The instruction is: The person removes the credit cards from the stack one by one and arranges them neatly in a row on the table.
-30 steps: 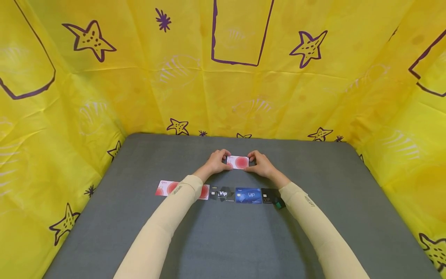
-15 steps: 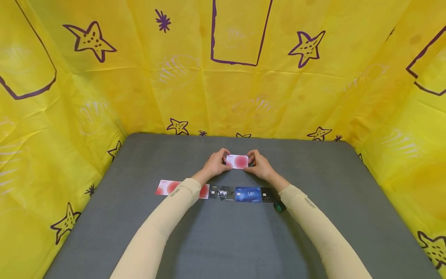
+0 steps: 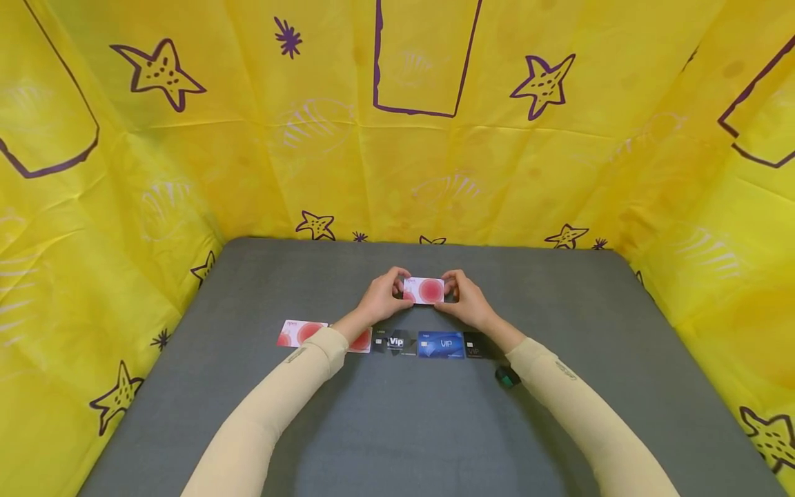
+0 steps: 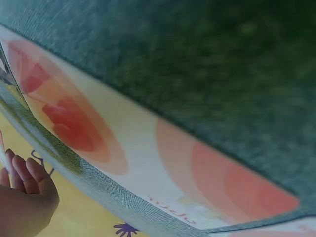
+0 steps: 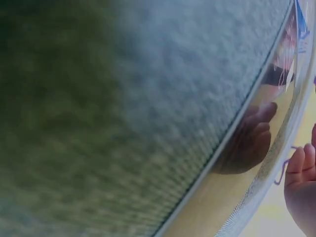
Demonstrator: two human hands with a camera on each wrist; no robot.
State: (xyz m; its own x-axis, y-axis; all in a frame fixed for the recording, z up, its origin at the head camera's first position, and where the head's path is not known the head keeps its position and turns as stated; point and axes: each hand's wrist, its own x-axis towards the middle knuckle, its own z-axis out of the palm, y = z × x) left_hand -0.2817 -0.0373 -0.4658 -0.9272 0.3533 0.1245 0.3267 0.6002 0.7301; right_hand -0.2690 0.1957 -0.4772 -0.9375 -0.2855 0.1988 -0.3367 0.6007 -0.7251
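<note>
A white card with red circles (image 3: 424, 290) is pinched by its two short ends between both hands. My left hand (image 3: 380, 297) grips its left end and my right hand (image 3: 467, 301) its right end, thumbs at the near corners. Whether it touches the table is unclear. Nearer me lies a row of cards: a white-and-red card (image 3: 300, 333), a similar card (image 3: 361, 341) partly behind the left sleeve, a black Vip card (image 3: 395, 342), a blue VIP card (image 3: 441, 344) and another black card (image 3: 477, 346) partly behind the right arm. In the right wrist view, a glossy card (image 5: 242, 143) mirrors a hand.
A grey cloth-covered table (image 3: 397, 428) lies beneath everything. Yellow curtains (image 3: 335, 159) with starfish drawings enclose its back and sides. A small black-and-green object (image 3: 507, 376) is beside the right sleeve.
The held card and both hands have come slightly nearer me. Both forearms have spread outward a little, and more of the black-and-green object shows.
</note>
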